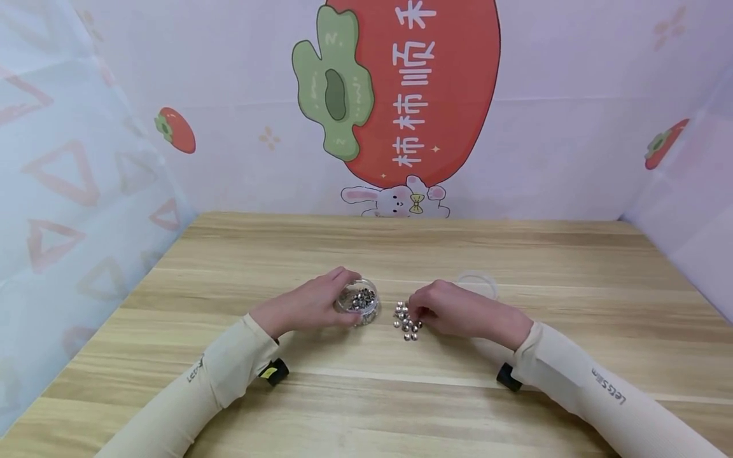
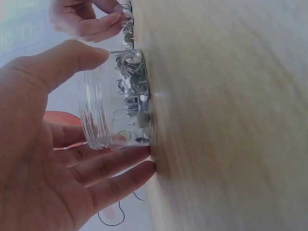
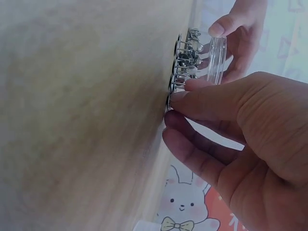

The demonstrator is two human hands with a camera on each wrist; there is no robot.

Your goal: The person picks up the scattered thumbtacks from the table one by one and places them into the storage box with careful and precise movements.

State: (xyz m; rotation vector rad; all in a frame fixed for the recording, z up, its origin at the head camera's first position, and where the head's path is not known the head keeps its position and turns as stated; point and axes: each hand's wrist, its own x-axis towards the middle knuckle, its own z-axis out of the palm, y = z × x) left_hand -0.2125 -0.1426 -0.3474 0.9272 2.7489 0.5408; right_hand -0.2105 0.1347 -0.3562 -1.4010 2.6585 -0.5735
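My left hand (image 1: 317, 302) holds a small clear screw-neck jar (image 2: 98, 110) standing on the table, thumb on one side and fingers around the other. Silver thumbtacks (image 2: 132, 82) lie heaped inside it. To the jar's right, a cluster of loose thumbtacks (image 1: 406, 324) sits on the wood, many with points up, as the right wrist view shows. At the cluster's right edge my right hand (image 1: 458, 310) has its thumb and index fingertips pinched at the rim of one thumbtack (image 3: 168, 101), low against the tabletop. Its other fingers are bent beside it.
A translucent round lid (image 1: 478, 283) lies on the table behind my right hand. The wood-grain table (image 1: 366, 407) meets a printed cloth backdrop (image 1: 229, 165) at the back, with cloth walls on both sides.
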